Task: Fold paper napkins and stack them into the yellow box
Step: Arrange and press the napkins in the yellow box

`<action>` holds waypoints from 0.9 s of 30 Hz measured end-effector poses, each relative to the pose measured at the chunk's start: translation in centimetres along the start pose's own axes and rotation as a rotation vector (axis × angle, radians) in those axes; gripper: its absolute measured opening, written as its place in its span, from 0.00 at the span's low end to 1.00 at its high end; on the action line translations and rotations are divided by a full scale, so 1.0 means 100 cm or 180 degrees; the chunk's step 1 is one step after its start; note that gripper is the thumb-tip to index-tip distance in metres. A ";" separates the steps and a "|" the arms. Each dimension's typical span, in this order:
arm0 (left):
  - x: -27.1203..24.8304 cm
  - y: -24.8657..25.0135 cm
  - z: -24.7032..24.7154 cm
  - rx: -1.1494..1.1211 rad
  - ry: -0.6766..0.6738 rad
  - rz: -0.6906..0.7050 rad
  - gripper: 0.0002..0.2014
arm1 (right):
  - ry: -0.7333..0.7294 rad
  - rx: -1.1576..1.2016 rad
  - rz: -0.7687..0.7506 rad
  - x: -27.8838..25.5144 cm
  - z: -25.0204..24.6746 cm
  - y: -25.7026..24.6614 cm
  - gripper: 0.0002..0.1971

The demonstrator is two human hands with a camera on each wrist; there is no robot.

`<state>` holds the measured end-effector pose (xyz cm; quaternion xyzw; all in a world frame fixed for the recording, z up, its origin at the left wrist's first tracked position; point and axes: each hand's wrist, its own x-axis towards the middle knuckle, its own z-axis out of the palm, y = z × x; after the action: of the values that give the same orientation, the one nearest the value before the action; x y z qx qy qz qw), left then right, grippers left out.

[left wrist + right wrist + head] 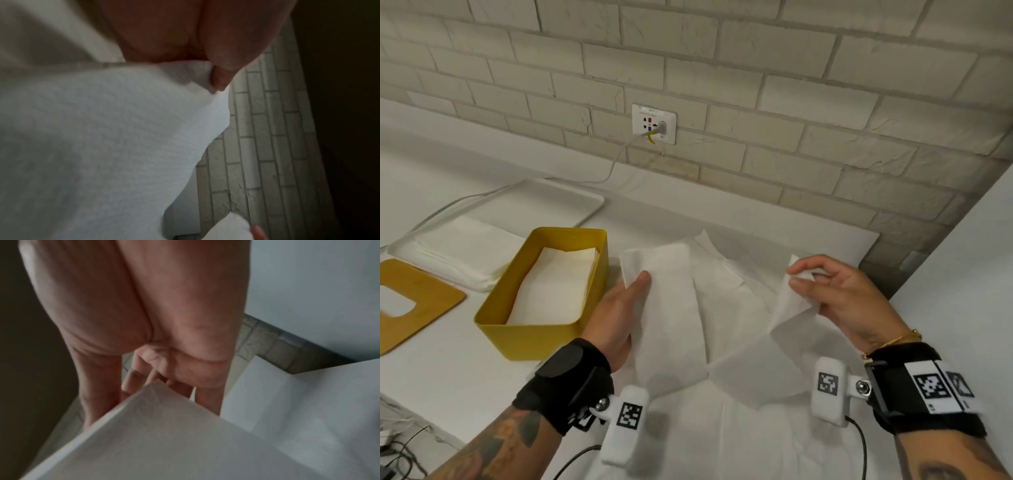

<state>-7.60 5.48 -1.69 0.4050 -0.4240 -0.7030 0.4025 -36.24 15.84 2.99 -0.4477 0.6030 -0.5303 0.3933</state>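
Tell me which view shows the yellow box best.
The head view: the yellow box appears whole, open, with folded napkins inside. Both wrist views show only hands, napkin paper and wall; the box is out of frame.

hands 2 [616, 315] | yellow box 1 [530, 335] | tray 1 [571, 195] | lid 1 [431, 291]

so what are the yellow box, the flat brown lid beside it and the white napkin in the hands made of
Yellow rectangular box: looks like matte plastic or painted metal, with thin smooth walls; which one is unclear.
Flat brown lid with an oval slot: probably wood or bamboo, going by its warm tan, satin face.
White napkin held by the left hand and right hand: soft embossed tissue paper that creases and drapes.
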 end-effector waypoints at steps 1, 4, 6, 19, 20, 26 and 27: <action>0.002 0.005 0.004 0.0102 -0.0018 0.0101 0.15 | 0.0011 -0.0004 -0.0094 0.002 0.004 -0.009 0.17; 0.006 0.017 0.016 0.0456 -0.0108 0.0343 0.14 | -0.0070 -0.0054 -0.0270 0.007 0.016 -0.033 0.09; 0.008 0.021 0.021 0.0649 -0.0224 0.0460 0.14 | -0.0272 -0.0137 -0.0302 0.006 0.022 -0.046 0.16; 0.011 0.019 0.015 0.0635 -0.0595 0.0139 0.19 | -0.0543 -0.1781 -0.0437 -0.007 0.052 -0.070 0.21; 0.012 0.020 0.015 0.0636 -0.0595 0.0156 0.19 | -0.0543 -0.1856 -0.0465 -0.010 0.053 -0.076 0.22; 0.010 0.026 0.023 0.0517 -0.0795 0.0170 0.18 | -0.0760 -0.1788 -0.0818 -0.026 0.071 -0.105 0.30; 0.009 0.027 0.025 0.0479 -0.0837 0.0154 0.18 | -0.0866 -0.1703 -0.0809 -0.026 0.073 -0.110 0.29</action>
<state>-9.60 4.54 1.36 0.3281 -0.5342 -0.7063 0.3288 -27.20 15.87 12.95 -0.6736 0.6023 -0.3332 0.2693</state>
